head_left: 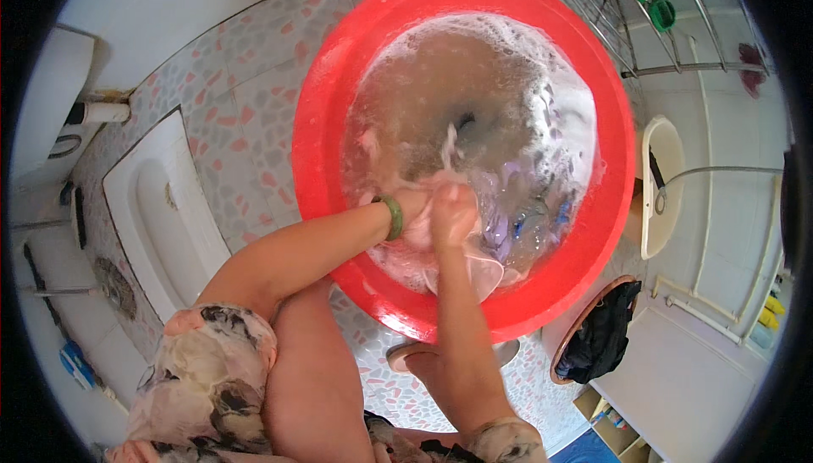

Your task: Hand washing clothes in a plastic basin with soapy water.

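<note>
1. While both hands meet just below the centre of the frame, the pink cloth lies bunched at them, its sheer edge spreading below toward the basin's near rim.
2. Curled tightly into a fist, the right hand has hold of the cloth.
3. Beside it, the left hand touches the same cloth; its fingers are largely hidden, so I cannot tell how far they are closed. A green bangle circles that wrist.
4. Around them, the large red basin holds cloudy water, with white foam along its right side and purple fabric right of the hands.
5. At left is a white squat toilet; at right, a cream tub; at lower right, black clothing in a basket; at upper right, a metal rack.
</note>
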Tool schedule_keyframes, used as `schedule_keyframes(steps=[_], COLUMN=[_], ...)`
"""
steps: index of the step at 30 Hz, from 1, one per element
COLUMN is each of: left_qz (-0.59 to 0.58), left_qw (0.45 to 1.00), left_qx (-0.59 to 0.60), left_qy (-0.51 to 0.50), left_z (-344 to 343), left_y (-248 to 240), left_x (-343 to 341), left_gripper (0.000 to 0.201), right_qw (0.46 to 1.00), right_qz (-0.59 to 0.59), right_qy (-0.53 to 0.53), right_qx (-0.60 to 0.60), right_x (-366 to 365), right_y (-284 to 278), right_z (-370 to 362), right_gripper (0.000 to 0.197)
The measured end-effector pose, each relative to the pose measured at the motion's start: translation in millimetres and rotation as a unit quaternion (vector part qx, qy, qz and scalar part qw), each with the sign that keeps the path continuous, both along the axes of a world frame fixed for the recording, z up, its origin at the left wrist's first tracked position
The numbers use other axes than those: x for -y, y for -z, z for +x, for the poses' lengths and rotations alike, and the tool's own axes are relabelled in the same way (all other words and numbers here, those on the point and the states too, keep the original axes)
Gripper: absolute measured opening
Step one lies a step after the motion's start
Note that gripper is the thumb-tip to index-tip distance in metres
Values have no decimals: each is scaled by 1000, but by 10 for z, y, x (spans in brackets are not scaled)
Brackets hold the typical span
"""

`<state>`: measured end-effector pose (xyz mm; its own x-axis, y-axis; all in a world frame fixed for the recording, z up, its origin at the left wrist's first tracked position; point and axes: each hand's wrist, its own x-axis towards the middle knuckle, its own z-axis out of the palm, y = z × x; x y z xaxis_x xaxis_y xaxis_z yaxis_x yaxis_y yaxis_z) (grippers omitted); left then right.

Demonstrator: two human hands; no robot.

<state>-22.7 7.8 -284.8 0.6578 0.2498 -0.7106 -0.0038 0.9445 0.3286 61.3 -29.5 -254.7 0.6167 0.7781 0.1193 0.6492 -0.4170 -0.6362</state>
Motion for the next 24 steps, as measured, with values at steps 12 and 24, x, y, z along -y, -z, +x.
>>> schedule_keyframes(steps=[12, 24], left_qz=[230, 412], left_qw=[970, 869], left_qx=[-59, -150], left_qy=[-48, 229], left_z=[85, -56], left_y=[22, 194], left_x=[-256, 3], left_gripper=[45, 45], right_qw=[943, 990], right_qz=[70, -128], right_qy=[28, 52], right_qx=[-325, 21], right_x=[245, -6], right_y=[-125, 302], right_z=[281, 824], right_gripper=[30, 17])
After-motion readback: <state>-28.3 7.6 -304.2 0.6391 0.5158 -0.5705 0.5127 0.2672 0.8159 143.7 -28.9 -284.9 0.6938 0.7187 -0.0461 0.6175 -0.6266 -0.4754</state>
